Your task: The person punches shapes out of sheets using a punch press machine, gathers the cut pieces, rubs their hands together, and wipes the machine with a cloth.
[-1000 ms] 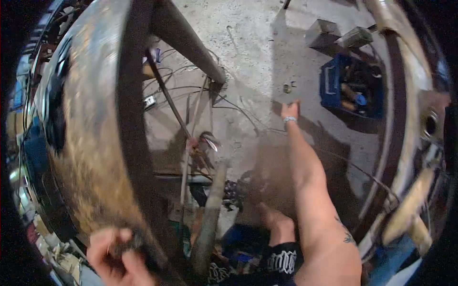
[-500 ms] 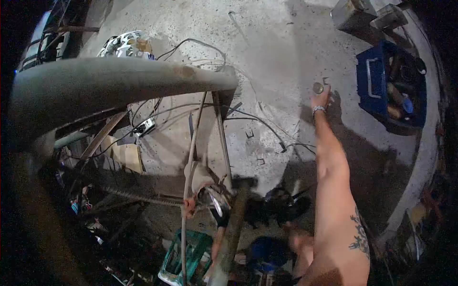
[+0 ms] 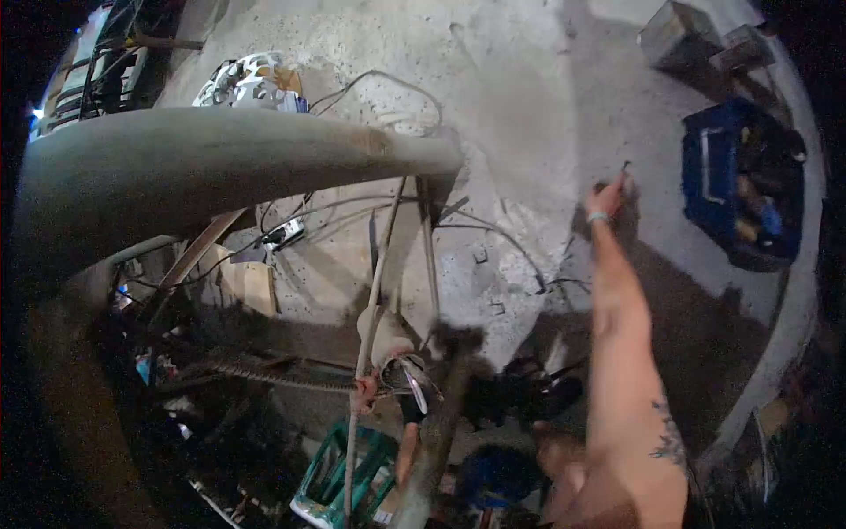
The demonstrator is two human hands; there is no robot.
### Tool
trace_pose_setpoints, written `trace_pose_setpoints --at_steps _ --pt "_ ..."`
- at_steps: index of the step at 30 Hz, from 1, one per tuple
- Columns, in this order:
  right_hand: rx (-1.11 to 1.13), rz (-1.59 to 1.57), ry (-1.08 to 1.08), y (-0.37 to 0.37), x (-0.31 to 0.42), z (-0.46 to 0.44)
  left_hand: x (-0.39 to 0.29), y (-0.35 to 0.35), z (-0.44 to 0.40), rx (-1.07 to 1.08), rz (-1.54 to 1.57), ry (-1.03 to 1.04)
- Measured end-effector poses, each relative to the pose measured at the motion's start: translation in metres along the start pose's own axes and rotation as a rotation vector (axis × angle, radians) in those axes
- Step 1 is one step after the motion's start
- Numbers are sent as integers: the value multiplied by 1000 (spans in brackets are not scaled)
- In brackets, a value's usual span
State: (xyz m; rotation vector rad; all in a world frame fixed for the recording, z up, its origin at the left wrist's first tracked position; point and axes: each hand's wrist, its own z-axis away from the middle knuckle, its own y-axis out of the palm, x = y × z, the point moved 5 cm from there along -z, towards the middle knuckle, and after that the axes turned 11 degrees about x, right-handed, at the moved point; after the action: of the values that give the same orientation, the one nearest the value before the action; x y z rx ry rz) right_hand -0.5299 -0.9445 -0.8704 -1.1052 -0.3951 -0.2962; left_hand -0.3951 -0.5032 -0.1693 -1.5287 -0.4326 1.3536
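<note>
Stretched out low over the concrete floor (image 3: 520, 176), my right hand (image 3: 606, 199) has its fingers curled together. A small dark piece (image 3: 626, 167) sticks out at the fingertips. Blur hides its kind, though it looks like a bit of thin metal. The round disc-like thing seen earlier in this hand is not visible now. A bracelet circles the wrist. Right of the hand, apart from it, stands a blue crate (image 3: 707, 167) holding mixed items. My left hand does not show; a bare limb with a dark covering (image 3: 411, 407) near the centre looks like a leg and shoe.
A thick grey pipe (image 3: 238, 145) crosses the left side, with a thin rod (image 3: 379, 256) hanging in front. Cables (image 3: 498, 229) and small angled metal bits (image 3: 497, 309) lie on the floor. A green plastic stool or crate (image 3: 348, 476) stands below. Metal boxes (image 3: 679, 35) sit at upper right.
My right hand has closed around where the small angled piece lay, and the round thing has gone from sight. The whole view has shifted slightly.
</note>
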Motion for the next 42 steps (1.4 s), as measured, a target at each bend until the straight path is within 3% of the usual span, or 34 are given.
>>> trace_pose_setpoints --at_steps 1,2,4,8,9,10,12,13,16,20,22,23,24,27,28,30,38,41,42 --pt "168 28 174 -18 23 38 2 -5 4 0 25 17" --pt "20 29 -31 -1 14 61 1 -11 9 -1 44 33" --pt "143 -88 -79 -22 34 114 0 -24 20 -5 92 73" --pt "110 -99 -122 -97 79 221 2 -53 51 -13 233 225" --pt "109 -233 -61 -118 89 241 2 -56 56 -16 275 243" --pt "115 -371 2 -138 98 263 0 -60 63 -26 308 237" --pt "79 -480 -73 -203 131 306 -20 -55 61 -56 312 58" --pt "49 -587 -113 -243 158 328 -20 -51 57 -77 345 106" --pt "57 -910 -435 -377 252 410 -29 -56 48 -65 440 159" --pt "100 -672 -880 -498 366 534 -27 -60 48 -73 532 288" --pt "123 -426 -1048 -502 405 572 -14 -61 54 151 1147 -24" --pt "139 -318 -1135 -502 422 591 -10 -74 72 212 1298 -143" --pt "181 -231 -1217 -491 432 606 1 -91 90 203 1299 -155" --pt "248 -25 -1317 -451 447 636 30 -129 148 380 1780 -117" --pt "271 -39 -1335 -441 446 645 42 -140 163 346 1771 -122" --pt "387 108 -1258 -417 444 647 59 -157 191 436 2038 -91" --pt "278 109 -1396 -430 439 676 108 -202 227 544 2257 95" --pt "424 -18 -1133 -426 437 664 115 -209 226 555 2269 133" --pt "411 -11 -1138 -419 437 660 116 -211 227 562 2275 146"
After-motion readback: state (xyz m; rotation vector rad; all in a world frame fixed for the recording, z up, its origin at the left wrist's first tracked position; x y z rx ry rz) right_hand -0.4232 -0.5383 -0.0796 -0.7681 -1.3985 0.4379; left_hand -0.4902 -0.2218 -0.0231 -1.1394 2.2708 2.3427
